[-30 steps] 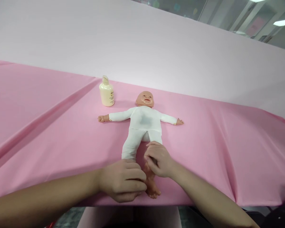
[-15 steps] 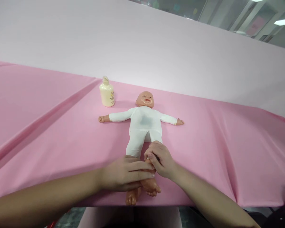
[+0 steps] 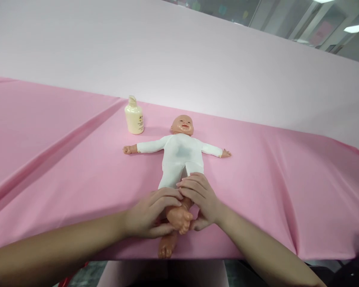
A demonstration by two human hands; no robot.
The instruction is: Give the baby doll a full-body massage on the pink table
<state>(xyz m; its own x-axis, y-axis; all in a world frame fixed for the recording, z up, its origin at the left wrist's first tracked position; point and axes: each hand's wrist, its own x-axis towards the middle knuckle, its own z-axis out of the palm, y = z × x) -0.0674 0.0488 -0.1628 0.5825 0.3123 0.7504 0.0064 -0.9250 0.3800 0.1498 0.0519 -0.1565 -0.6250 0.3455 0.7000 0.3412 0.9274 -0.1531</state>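
A baby doll (image 3: 182, 153) in a white body suit lies on its back with arms spread and feet toward me. My left hand (image 3: 154, 211) is wrapped round one raised foot (image 3: 179, 218) of the doll, thumb below and fingers above. My right hand (image 3: 202, 199) curls round the lower part of the same leg, its fingers over the shin and its thumb near the toes. The doll's other foot (image 3: 167, 245) rests beneath, near the table's front edge.
A cream pump bottle (image 3: 134, 119) stands at the back left, beyond the doll's outstretched arm. The table has a pink cloth (image 3: 263, 179) with folds at both sides. A white wall (image 3: 179, 59) rises behind it.
The held foot has been lifted and turned, its toes now higher. My left hand's fingers have drawn back from across the ankle, and my right hand has opened out along the leg.
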